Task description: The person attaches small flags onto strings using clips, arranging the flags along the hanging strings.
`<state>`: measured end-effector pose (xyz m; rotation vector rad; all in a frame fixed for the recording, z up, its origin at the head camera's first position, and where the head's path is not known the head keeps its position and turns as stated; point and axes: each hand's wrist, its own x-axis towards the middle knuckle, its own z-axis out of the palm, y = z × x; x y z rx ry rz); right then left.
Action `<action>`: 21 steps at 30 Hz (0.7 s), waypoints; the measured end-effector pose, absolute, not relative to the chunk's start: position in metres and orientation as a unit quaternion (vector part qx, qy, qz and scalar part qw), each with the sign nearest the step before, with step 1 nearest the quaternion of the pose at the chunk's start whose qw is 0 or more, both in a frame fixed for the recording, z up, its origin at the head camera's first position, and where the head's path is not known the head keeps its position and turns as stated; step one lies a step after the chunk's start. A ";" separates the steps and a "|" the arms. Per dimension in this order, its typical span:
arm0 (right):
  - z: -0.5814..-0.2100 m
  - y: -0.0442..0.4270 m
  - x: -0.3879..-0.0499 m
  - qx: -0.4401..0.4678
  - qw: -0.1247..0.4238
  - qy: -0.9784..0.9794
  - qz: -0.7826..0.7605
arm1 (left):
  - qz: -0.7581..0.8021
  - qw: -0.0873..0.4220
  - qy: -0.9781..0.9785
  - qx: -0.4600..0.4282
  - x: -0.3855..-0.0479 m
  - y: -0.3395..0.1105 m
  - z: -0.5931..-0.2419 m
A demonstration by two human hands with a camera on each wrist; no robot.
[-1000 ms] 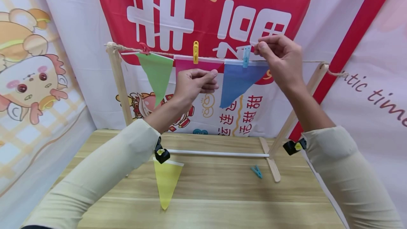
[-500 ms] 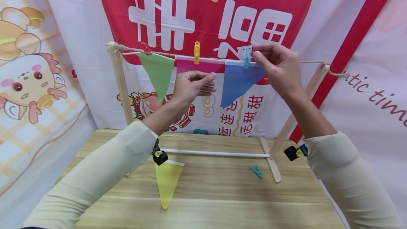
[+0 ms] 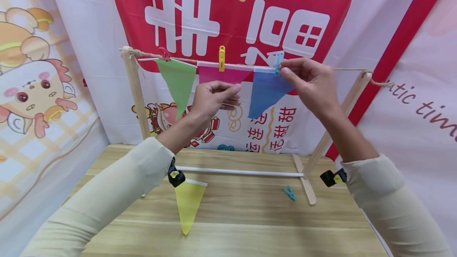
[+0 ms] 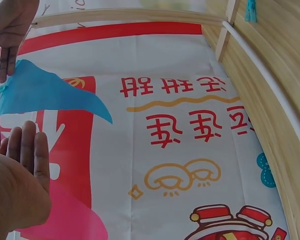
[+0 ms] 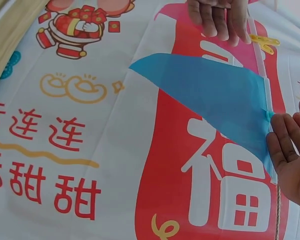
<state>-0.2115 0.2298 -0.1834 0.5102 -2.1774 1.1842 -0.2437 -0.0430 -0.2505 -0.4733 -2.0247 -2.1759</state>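
Observation:
A blue triangular flag (image 3: 268,92) hangs from the string, held by a light blue clothespin (image 3: 277,63). My right hand (image 3: 312,84) is at that clothespin, its fingertips close against the clip's right side; in the right wrist view the fingers (image 5: 286,137) look fairly straight. My left hand (image 3: 215,99) hovers in front of the pink flag (image 3: 225,73), fingers loosely bent, with nothing visible between them. A yellow clothespin (image 3: 221,58) sits on the pink flag's top edge. Farther left, a red clothespin (image 3: 164,54) holds a green flag (image 3: 177,84).
The string (image 3: 348,69) runs between two wooden posts (image 3: 135,94). A white rod (image 3: 242,172) crosses low between the stand's sides. On the wooden table (image 3: 257,225) lie a yellow flag (image 3: 190,207) and a teal clothespin (image 3: 288,192). A printed cloth (image 3: 228,15) hangs behind.
My right hand has moved left and slightly down, from beside the light blue clothespin to right against it. My left hand has shifted slightly left and down.

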 end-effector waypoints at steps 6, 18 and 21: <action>-0.192 0.232 -0.209 0.203 0.296 -0.819 0.447 | -0.718 0.061 -0.675 -0.157 -0.243 -0.045 -0.253; -0.211 0.236 -0.210 0.201 0.272 -0.835 0.433 | -0.711 0.067 -0.683 -0.157 -0.241 -0.049 -0.262; -0.214 0.237 -0.210 0.199 0.262 -0.839 0.433 | -0.708 0.070 -0.685 -0.157 -0.241 -0.052 -0.264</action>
